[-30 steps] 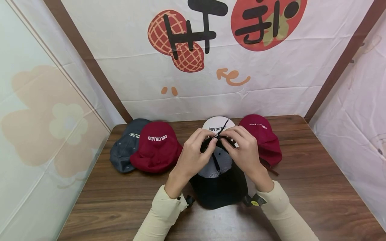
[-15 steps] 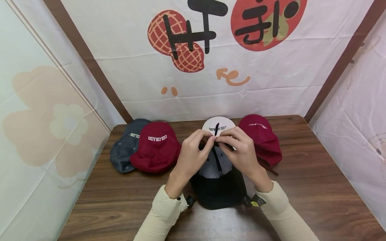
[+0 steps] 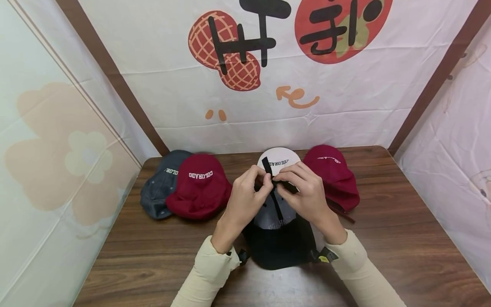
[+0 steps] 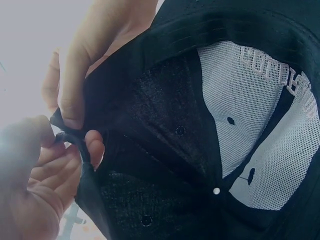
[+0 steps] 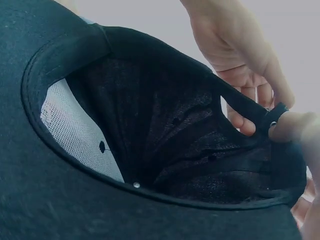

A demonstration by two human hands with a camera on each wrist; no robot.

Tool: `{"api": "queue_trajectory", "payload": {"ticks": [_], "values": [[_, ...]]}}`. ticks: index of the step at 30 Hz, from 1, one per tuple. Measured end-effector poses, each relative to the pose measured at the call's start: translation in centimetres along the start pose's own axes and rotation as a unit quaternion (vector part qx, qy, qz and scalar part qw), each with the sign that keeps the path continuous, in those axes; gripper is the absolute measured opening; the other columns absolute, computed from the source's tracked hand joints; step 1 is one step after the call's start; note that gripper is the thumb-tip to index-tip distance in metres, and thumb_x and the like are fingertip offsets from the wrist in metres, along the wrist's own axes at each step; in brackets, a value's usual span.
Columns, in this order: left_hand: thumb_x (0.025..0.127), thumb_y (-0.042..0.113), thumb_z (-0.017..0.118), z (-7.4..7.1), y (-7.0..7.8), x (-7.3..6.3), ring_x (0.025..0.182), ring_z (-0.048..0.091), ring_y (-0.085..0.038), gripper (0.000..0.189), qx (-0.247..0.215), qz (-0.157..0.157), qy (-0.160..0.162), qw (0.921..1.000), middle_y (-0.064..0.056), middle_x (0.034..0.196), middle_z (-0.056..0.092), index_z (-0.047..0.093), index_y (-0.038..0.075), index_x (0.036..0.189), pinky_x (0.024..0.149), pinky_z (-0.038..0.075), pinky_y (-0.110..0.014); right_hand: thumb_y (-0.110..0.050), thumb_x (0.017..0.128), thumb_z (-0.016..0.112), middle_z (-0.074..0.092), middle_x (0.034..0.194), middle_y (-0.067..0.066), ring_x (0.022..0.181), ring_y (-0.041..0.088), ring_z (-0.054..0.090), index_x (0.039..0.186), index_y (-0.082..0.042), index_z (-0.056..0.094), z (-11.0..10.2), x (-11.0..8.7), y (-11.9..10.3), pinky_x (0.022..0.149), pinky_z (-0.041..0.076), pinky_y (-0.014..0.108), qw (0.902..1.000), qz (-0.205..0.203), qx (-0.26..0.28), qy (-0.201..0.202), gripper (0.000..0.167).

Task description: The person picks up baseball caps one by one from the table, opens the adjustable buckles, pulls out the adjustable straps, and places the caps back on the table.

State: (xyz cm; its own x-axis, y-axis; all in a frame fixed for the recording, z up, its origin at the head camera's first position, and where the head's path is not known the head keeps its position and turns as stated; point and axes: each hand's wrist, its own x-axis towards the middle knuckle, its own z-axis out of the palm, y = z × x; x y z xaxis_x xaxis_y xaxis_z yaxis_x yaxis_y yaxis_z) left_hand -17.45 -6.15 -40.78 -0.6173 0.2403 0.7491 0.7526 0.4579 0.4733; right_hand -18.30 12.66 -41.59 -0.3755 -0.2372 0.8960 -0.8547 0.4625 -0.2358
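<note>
A black baseball cap (image 3: 278,247) is held inside up, its brim toward me. Pale mesh lining (image 4: 245,110) backs its front panels, with the lettering showing through reversed. At the cap's back, my left hand (image 3: 245,194) pinches the black adjusting strap (image 3: 267,166) between thumb and fingers. Right beside it, my right hand (image 3: 307,189) pinches the same strap. The strap's loose end stands up between the hands. In the right wrist view, a small metal buckle (image 5: 273,124) shows by a thumb. The fingertips partly hide the strap's path through it.
Left on the wooden table (image 3: 126,256) lie a dark grey-blue cap (image 3: 155,196) and a red cap (image 3: 201,187) overlapping it. A white cap (image 3: 281,155) sits behind my hands. Another red cap (image 3: 331,175) lies right of it. A printed cloth wall (image 3: 172,106) stands behind.
The strap's loose end has swung from leaning right to leaning left. My fingers shift slightly at the buckle, and both hands stay on the strap.
</note>
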Motion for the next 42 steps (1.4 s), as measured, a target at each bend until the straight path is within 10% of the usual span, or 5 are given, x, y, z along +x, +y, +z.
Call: {"api": "queue_trajectory", "payload": {"ticks": [23, 42], "values": [[0.099, -0.003, 0.063, -1.0, -0.3, 0.2, 0.074, 0.077, -0.020, 0.009, -0.029, -0.014, 0.078, 0.9965, -0.014, 0.082, 0.069, 0.060, 0.001, 0.091, 0.066, 0.061, -0.024, 0.004, 0.087, 0.078, 0.075, 0.090, 0.013, 0.081, 0.022, 0.066, 0.092, -0.003, 0.079, -0.1, 0.2, 0.1, 0.066, 0.050, 0.029, 0.9982, -0.038, 0.025, 0.038, 0.008], [0.094, 0.000, 0.072, -1.6, -0.7, -0.1, 0.095, 0.068, -0.019, 0.023, -0.096, 0.024, -0.037, 0.9944, -0.010, 0.111, 0.065, 0.064, 0.002, 0.115, 0.083, 0.061, -0.030, 0.005, 0.082, 0.078, 0.076, 0.093, 0.009, 0.078, 0.018, 0.062, 0.094, -0.006, 0.079, -0.3, -0.1, 0.5, 0.056, 0.045, 0.027, 0.9993, 0.003, 0.004, 0.036, 0.017]]}}
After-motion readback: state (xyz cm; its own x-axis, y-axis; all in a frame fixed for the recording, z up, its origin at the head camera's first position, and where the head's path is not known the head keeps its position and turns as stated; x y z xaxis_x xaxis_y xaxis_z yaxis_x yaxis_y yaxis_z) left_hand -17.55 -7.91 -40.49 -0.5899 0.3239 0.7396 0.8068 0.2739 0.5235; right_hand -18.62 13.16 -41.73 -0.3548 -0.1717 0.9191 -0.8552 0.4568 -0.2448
